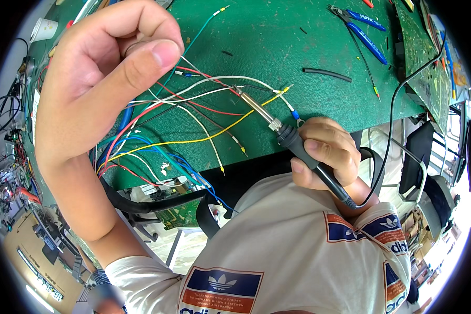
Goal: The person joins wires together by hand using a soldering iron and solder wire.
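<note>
My right hand point(327, 152) is wrapped round the dark handle of a soldering iron point(260, 111). Its metal tip points up and left, meeting the wires above the green mat point(272, 42). Thumb and forefinger of my left hand point(99, 83) pinch a thin grey wire point(196, 67), probably solder, that runs down toward the iron's tip. Around the tip lies a loose bundle of wires: a yellow wire point(193, 140) passes under the iron, beside white, red, brown and teal ones. A blue-sleeved ring terminal point(296, 116) ends a white wire near my right hand. Whether the tip touches a joint I cannot tell.
Blue-handled cutters point(369, 42) lie at the far right, with a piece of black tubing point(327, 74) nearer. The iron's black cord point(394, 104) arcs up the right side. Circuit boards point(429, 78) stand along the right edge. A white cup point(43, 30) is at far left.
</note>
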`<state>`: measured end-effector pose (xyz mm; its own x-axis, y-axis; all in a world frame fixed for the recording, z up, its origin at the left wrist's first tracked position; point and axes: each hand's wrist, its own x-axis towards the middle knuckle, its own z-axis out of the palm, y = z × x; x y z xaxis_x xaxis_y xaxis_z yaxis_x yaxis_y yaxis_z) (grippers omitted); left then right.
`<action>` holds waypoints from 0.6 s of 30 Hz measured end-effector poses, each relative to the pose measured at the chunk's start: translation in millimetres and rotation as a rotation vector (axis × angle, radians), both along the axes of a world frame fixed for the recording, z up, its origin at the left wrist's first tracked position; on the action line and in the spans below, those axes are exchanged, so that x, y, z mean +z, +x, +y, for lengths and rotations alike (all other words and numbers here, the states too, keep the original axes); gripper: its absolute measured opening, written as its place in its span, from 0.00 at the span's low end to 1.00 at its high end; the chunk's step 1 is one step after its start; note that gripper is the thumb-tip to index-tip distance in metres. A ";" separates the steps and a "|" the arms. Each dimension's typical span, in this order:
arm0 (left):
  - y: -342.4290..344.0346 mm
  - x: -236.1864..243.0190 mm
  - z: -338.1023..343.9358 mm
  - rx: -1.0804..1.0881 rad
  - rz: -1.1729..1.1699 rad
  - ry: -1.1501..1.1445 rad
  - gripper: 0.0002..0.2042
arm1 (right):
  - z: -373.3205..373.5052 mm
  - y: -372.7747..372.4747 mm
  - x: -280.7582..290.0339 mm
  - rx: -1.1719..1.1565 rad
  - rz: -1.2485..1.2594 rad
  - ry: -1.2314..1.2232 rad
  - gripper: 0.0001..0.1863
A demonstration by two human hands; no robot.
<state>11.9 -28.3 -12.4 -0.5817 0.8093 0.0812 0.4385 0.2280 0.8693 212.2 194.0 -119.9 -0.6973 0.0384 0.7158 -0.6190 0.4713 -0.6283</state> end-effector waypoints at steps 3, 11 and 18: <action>3.0 9.0 9.2 -0.048 0.021 -0.039 0.10 | 0.8 1.2 0.0 -0.006 -0.011 0.010 0.18; 3.2 -8.8 1.5 0.020 -0.043 0.054 0.10 | 1.6 1.1 1.5 -0.002 -0.012 0.010 0.18; 4.8 10.3 12.7 -0.052 -0.007 -0.060 0.10 | 1.6 1.9 1.1 -0.012 -0.020 0.009 0.18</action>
<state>16.7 -15.6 -2.1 -0.5395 0.8415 0.0275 0.4449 0.2572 0.8579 214.1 195.5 -118.8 -0.7108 0.0406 0.7022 -0.6009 0.4839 -0.6362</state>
